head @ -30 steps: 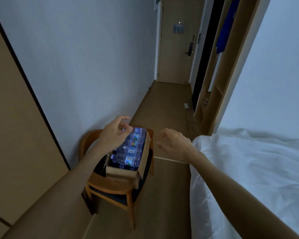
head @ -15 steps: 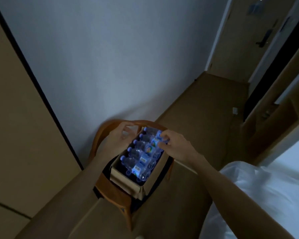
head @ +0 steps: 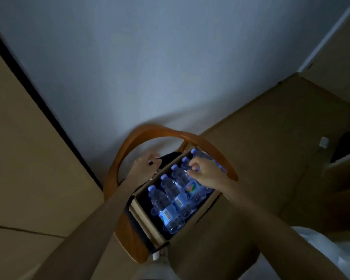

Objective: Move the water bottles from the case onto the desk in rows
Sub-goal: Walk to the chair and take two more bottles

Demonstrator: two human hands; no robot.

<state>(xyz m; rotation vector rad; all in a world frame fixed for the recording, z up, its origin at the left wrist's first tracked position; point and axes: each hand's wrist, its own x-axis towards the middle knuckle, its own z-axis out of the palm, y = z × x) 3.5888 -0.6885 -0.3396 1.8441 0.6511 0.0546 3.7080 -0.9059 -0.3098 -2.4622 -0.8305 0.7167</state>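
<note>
Several clear plastic water bottles with pale blue caps [head: 171, 203] lie inside the open brown cardboard case [head: 143, 217] on the round-backed wooden chair [head: 129, 239], where the left hand [head: 147, 166] curls over the case's far-left edge and the right hand [head: 205, 173] pinches 1 bottle with curled fingers.

the chair [head: 160, 131] backrest arcs closely round the case [head: 143, 219], whose top lies open.

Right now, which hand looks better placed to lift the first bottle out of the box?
The right hand, probably. Its fingers already curl over the bottles lying in the cardboard case. The left hand is off at the case's far left edge, seemingly steadying it.
</note>
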